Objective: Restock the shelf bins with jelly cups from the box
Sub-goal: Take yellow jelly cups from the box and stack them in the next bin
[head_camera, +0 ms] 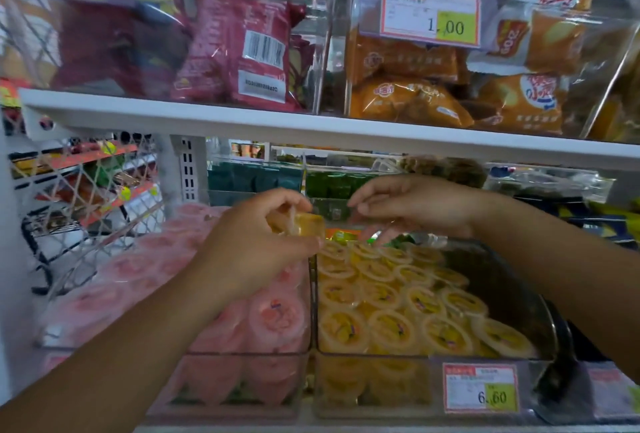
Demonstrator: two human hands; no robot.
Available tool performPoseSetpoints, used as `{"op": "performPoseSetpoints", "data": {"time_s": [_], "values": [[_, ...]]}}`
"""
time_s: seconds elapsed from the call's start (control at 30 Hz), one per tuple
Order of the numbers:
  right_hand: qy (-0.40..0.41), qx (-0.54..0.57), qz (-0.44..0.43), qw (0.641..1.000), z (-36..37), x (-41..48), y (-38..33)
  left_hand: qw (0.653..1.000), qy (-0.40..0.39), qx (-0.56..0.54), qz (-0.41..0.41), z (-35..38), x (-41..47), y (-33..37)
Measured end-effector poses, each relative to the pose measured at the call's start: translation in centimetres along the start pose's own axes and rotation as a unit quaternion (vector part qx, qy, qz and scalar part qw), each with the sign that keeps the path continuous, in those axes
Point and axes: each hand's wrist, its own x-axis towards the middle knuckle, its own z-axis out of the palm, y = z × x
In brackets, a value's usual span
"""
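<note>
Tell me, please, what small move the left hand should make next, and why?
Probably shift the left hand slightly right and set its yellow jelly cup into the back of the yellow bin: the cup matches that bin's cups, not the pink cups beside it, and the right hand hovers over that back row.

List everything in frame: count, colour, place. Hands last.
yellow jelly cups: many, yellow, in the right clear bin
pink jelly cups: many, pink, in the left clear bin
held cup: one, yellow, above where the bins meet
6.60 tag: one, white and red, front of right clear bin
1.00 tag: one, white and red, upper shelf bin
red snack packs: several, red, upper shelf left
orange snack packs: several, orange, upper shelf right
green packs: several, green, behind the jelly bins
shelf board: one, white, between the levels
left hand: one, pinches the held cup
right hand: one, fingers relaxed, over the right clear bin's rear
</note>
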Motion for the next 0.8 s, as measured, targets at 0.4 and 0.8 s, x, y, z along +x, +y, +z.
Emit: {"op": "performPoseSetpoints", "data": {"time_s": [0.4,0.8], "values": [[0.043,0.227,-0.025,0.973,5.1,0.9,-0.2,0.995,-0.065,0.05,0.052,0.8,1.6,-0.2],[0.233,-0.082,0.133,0.96,0.8,10.9,6.8,0.996,0.047,-0.074,-0.021,-3.0,0.8,-1.1]]}}
